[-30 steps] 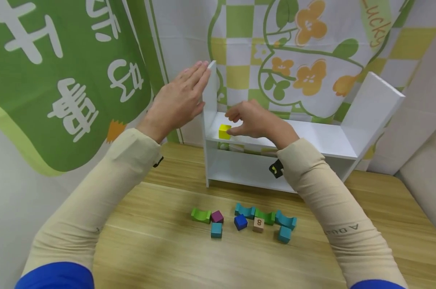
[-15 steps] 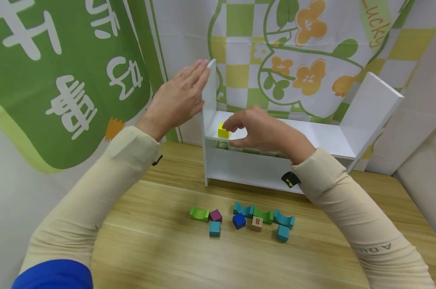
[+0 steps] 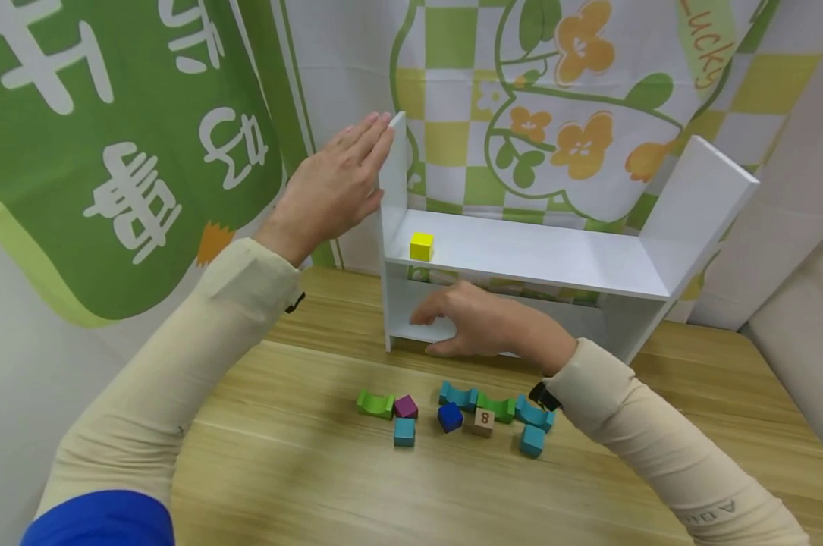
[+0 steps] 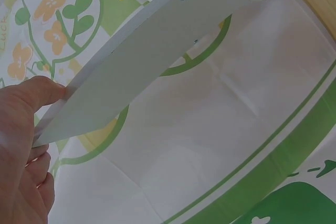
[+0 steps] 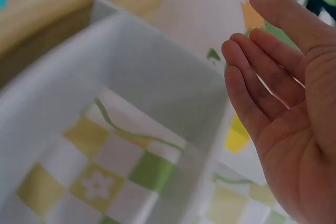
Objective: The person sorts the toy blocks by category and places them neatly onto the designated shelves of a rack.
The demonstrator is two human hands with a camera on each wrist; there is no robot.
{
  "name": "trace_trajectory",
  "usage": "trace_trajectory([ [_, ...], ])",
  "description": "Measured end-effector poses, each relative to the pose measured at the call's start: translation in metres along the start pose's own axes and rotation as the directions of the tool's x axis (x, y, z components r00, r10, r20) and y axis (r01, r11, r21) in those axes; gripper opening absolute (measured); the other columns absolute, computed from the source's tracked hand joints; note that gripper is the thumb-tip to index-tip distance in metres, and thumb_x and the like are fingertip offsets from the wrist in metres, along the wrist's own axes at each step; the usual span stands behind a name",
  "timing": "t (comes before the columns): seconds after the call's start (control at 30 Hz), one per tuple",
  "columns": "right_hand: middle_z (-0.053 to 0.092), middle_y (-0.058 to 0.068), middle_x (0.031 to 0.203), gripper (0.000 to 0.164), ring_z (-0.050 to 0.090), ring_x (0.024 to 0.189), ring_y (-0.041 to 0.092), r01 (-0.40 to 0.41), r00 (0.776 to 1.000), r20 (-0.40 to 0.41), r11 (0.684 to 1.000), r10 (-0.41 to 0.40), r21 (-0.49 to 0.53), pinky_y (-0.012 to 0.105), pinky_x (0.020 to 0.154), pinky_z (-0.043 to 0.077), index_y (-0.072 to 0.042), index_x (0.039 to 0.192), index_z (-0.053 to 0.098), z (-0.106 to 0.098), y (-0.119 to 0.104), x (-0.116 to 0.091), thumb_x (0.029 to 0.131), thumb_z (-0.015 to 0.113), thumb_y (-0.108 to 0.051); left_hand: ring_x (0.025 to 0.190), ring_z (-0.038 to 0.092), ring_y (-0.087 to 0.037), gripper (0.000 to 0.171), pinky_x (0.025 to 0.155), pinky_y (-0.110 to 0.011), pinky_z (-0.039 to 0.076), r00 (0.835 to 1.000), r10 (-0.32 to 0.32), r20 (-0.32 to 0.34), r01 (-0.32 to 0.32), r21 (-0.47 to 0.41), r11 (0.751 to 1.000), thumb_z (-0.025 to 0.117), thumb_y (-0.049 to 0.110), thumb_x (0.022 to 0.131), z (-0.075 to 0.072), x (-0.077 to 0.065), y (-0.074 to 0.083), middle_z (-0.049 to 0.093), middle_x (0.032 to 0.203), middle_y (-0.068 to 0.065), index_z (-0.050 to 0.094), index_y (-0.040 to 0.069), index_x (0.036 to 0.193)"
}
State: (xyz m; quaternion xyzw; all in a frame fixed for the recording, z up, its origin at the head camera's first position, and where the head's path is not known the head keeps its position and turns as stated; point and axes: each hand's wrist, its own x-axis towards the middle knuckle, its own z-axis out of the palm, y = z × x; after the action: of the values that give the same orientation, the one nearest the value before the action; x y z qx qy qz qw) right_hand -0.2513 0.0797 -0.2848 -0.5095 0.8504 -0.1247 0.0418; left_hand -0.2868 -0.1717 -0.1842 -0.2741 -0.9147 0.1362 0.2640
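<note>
My left hand (image 3: 329,186) holds the upper left side panel of a white shelf (image 3: 520,243). In the left wrist view, the thumb meets the panel's edge and the other fingers are at its corner, partly hidden. A yellow cube (image 3: 421,246) sits at the left end of the upper board. Below that board, my right hand (image 3: 482,318) hovers in front of the lower compartment, fingers loosely curved, holding nothing. The right wrist view shows the same bare palm and fingers (image 5: 241,82) beside the shelf.
Nearer on the wooden table (image 3: 302,470) lie arched blocks, among them a lime one (image 3: 375,404), plus a purple cube (image 3: 406,406), a dark blue cube (image 3: 450,417), a wooden "8" cube (image 3: 483,422) and teal cubes (image 3: 404,431). Patterned cloth (image 3: 582,114) hangs behind.
My right hand has moved from beside the yellow cube down and slightly right, to below the upper board. The cube stays on the board, and my left hand keeps its place.
</note>
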Motion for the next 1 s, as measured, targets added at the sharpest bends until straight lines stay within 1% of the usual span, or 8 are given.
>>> trace_trajectory([
  [0.17,0.074,0.014,0.132,0.040,0.073,0.120,0.026,0.024,0.999,0.048,0.999,-0.026,0.039,0.038,0.101,0.064,-0.002,0.131,0.072,0.034,0.000,-0.003,0.095,0.080,-0.017,0.165,0.019,-0.035,0.078,0.138,-0.045,0.017,1.000,-0.002,-0.005,0.002,-0.013,1.000,0.057,0.028,0.109,0.000,0.000,0.000,0.014,0.177,-0.022,0.016,-0.006,0.166],
  [0.23,0.074,0.013,0.133,0.041,0.073,0.121,0.025,0.025,0.997,0.068,0.998,-0.029,0.050,0.035,0.101,0.064,-0.003,0.132,0.072,0.047,0.000,-0.004,0.095,0.080,-0.017,0.165,0.019,-0.035,0.077,0.138,-0.045,0.017,1.000,-0.006,-0.009,0.006,-0.020,1.000,0.057,0.027,0.109,0.001,-0.001,0.000,0.014,0.177,-0.021,0.016,-0.006,0.166],
  [0.4,0.076,0.009,0.130,0.038,0.074,0.115,0.021,-0.002,0.996,0.093,0.997,-0.006,0.079,0.030,0.098,0.065,-0.005,0.130,0.073,0.078,0.004,-0.005,0.094,0.081,-0.018,0.165,0.019,-0.035,0.078,0.137,-0.045,0.019,1.000,-0.007,-0.018,0.007,-0.017,1.000,0.058,0.026,0.108,0.001,-0.001,0.001,0.016,0.176,-0.022,0.017,-0.007,0.166],
  [0.53,0.077,0.012,0.125,0.034,0.075,0.111,0.023,-0.027,0.997,0.077,0.992,0.017,0.124,0.031,0.096,0.065,-0.003,0.125,0.075,0.102,0.010,-0.004,0.094,0.081,-0.016,0.165,0.019,-0.035,0.078,0.137,-0.045,0.018,1.000,-0.004,-0.016,0.004,-0.017,1.000,0.058,0.026,0.108,0.001,0.000,0.001,0.015,0.176,-0.022,0.017,-0.007,0.166],
  [0.67,0.079,0.012,0.117,0.025,0.076,0.105,0.024,-0.059,0.998,0.031,0.982,0.054,0.177,0.030,0.091,0.065,-0.001,0.115,0.077,0.122,0.014,-0.001,0.094,0.080,-0.014,0.165,0.020,-0.035,0.077,0.137,-0.045,0.018,1.000,-0.007,-0.022,0.006,-0.032,0.999,0.058,0.025,0.108,0.001,0.000,0.000,0.016,0.176,-0.022,0.017,-0.007,0.166],
  [0.8,0.079,0.009,0.102,0.014,0.073,0.091,0.020,-0.073,0.997,-0.021,0.978,0.079,0.197,0.024,0.080,0.062,-0.003,0.102,0.078,0.137,0.016,0.002,0.095,0.079,-0.015,0.165,0.020,-0.035,0.076,0.137,-0.045,0.019,1.000,-0.009,-0.022,0.008,-0.042,0.999,0.057,0.024,0.109,0.001,0.001,0.001,0.016,0.176,-0.022,0.017,-0.007,0.166],
  [0.9,0.079,0.009,0.096,0.015,0.070,0.083,0.017,-0.087,0.994,-0.051,0.973,0.100,0.215,0.020,0.073,0.059,-0.002,0.099,0.079,0.144,0.017,0.005,0.095,0.079,-0.016,0.165,0.019,-0.035,0.076,0.137,-0.045,0.018,1.000,-0.009,-0.018,0.009,-0.043,0.999,0.057,0.023,0.108,0.001,0.001,0.001,0.016,0.176,-0.021,0.017,-0.007,0.166],
  [1.0,0.079,0.009,0.092,0.019,0.065,0.076,0.011,-0.120,0.988,-0.066,0.965,0.139,0.232,0.016,0.066,0.055,-0.001,0.099,0.079,0.150,0.016,0.008,0.095,0.080,-0.019,0.165,0.018,-0.035,0.077,0.137,-0.045,0.018,1.000,-0.011,-0.009,0.010,-0.042,0.999,0.057,0.024,0.109,0.000,0.001,0.001,0.014,0.177,-0.021,0.016,-0.006,0.166],
])
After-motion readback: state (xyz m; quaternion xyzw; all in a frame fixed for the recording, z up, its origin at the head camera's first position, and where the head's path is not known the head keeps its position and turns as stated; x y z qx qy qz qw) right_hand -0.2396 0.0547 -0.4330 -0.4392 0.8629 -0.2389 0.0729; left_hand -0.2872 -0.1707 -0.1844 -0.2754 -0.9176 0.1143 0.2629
